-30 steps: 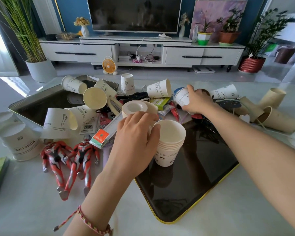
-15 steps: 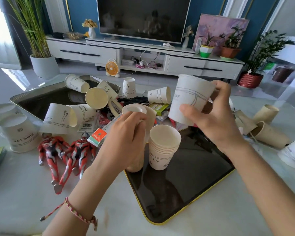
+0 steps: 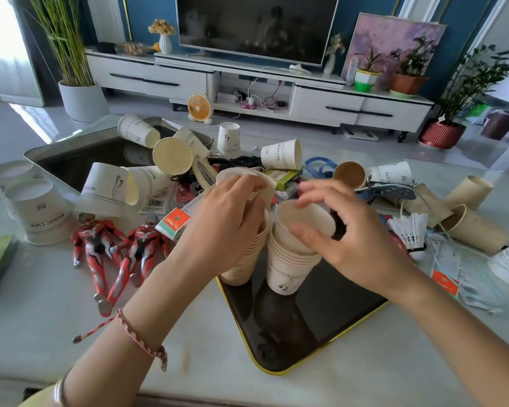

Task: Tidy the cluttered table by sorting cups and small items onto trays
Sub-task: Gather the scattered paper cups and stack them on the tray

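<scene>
A black tray with a yellow rim (image 3: pixel 312 324) lies in front of me. On it stands a stack of white paper cups (image 3: pixel 288 268). My right hand (image 3: pixel 353 242) grips the top cup (image 3: pixel 303 218) of that stack, thumb on the near rim and fingers over the far rim. My left hand (image 3: pixel 224 227) curls round a second stack of beige cups (image 3: pixel 241 268) at the tray's left edge. Its fingertips touch a white cup (image 3: pixel 235 174) behind that stack.
A silver tray (image 3: pixel 71 160) at the back left has loose cups on its rim. Two upturned white cups (image 3: pixel 41 212) stand at the left and two red toy figures (image 3: pixel 121 254) lie nearby. On the right are a shuttlecock (image 3: pixel 409 230), beige cups (image 3: pixel 476 227) and small packets.
My right hand picked a white cup from the clutter, carried it over and set it into the stack on the black tray. My left hand stayed on the beige stack.
</scene>
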Tool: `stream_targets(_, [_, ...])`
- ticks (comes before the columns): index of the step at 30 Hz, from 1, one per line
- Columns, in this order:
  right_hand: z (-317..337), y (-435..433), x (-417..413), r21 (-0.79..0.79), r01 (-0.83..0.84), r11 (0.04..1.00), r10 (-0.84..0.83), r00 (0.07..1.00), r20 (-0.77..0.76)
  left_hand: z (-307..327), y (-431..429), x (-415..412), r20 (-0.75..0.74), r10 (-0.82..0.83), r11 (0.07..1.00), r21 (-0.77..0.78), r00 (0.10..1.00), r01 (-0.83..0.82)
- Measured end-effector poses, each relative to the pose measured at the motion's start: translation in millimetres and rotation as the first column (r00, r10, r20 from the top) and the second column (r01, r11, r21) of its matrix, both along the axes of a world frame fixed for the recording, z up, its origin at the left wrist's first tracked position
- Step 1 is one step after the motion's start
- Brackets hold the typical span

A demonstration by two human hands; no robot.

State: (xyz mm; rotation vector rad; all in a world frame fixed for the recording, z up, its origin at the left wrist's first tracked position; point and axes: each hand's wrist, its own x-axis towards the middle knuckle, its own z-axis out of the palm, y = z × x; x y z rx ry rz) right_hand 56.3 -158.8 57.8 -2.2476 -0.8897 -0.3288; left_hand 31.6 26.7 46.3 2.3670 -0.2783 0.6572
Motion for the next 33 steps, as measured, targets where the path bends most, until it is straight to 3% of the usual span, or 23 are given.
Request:
stream_targets(2, [-1.9, 2.1, -2.8, -0.048, -0.027, 0.998, 0.026, 0.999, -0.021, -2.5, -0.5, -0.3, 0.002, -0.019, 1.000, 0.021, 1.000, 0.019])
stream_targets(4, [-0.1, 4.1, 3.7, 0.001, -0.025, 1.000, 0.025, 0.999, -0.029, -5.4, 0.5, -0.6, -0.010, -0.021, 0.999, 0.045, 1.000, 0.022])
stream_targets(6, [7.9, 7.2, 25.5, 0.109, 0.051, 0.993, -0.043, 0.997, -0.071, -6.6, 1.4, 0.1, -0.021, -0.022, 0.998, 0.059, 1.000, 0.023])
stream_targets(8, [14.8, 11.6, 61.2, 0.180, 0.173, 0.968, -0.132, 0.967, -0.218, -7.0, 1.7, 1.9, -0.029, -0.028, 0.997, 0.065, 0.999, 0.030])
stream_targets(10, [12.9, 17.7, 101.0, 0.110, 0.255, 0.960, -0.206, 0.920, -0.335, -7.6, 1.4, 3.7, -0.033, -0.030, 0.996, 0.084, 0.999, 0.032])
stream_targets(13, [-2.7, 26.7, 153.9, -0.058, 0.228, 0.972, -0.233, 0.894, -0.384, -10.4, 0.4, 5.0, -0.016, -0.030, 0.994, 0.109, 0.999, 0.031])
stream_targets(19, [-16.4, 45.0, 189.0, -0.125, 0.234, 0.964, -0.265, 0.853, -0.449, -9.4, 0.7, 6.7, -0.010, -0.034, 0.995, 0.092, 0.999, 0.035])
stream_targets(23, [-16.8, 43.9, 179.5, -0.022, 0.354, 0.935, -0.345, 0.893, -0.291, -9.9, 3.3, 6.7, -0.013, -0.042, 0.995, 0.085, 0.999, 0.043])
stream_targets(26, [-6.4, 30.9, 157.1, 0.191, 0.387, 0.902, -0.362, 0.919, -0.153, -11.2, 4.2, 6.0, -0.018, -0.046, 0.996, 0.069, 0.999, 0.048])
stream_targets(30, [22.7, 8.4, 89.9, 0.495, 0.229, 0.838, -0.261, 0.965, -0.005, -13.2, 3.1, 7.0, -0.021, -0.036, 0.998, 0.055, 0.999, 0.038])
stream_targets(33, [38.0, -7.2, 31.8, 0.505, 0.082, 0.859, -0.135, 0.989, 0.069, -14.3, 1.6, 9.0, -0.027, -0.025, 0.999, 0.039, 0.999, 0.026])
